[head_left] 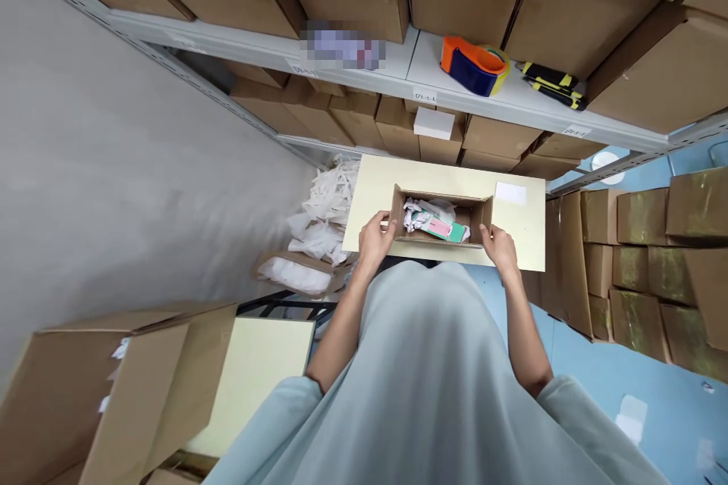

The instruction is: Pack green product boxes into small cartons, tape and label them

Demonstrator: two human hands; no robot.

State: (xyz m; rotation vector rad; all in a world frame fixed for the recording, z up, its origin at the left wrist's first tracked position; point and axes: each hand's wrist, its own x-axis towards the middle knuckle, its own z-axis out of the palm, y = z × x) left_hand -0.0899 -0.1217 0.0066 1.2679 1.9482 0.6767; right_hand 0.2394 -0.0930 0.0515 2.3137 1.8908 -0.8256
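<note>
An open cardboard box [486,214] rests on the pale yellow table before me. Inside it lie a pink and green packet [440,227], crumpled printed paper [417,217] and some clear plastic film. My left hand [376,239] grips the box's left end, thumb against the wall and fingers partly hidden behind it. At the opposite end, my right hand [500,248] holds the wall with its thumb at the inner edge. Both hands are closed on the cardboard.
A white card [510,193] lies on the table [535,242]. On the shelf [424,53] above are a tape dispenser [475,66] and black-and-yellow utility knives [551,85]. Waste paper [333,193] is heaped at left. Stacked cartons [637,280] stand right; a large open carton [148,386] is lower left.
</note>
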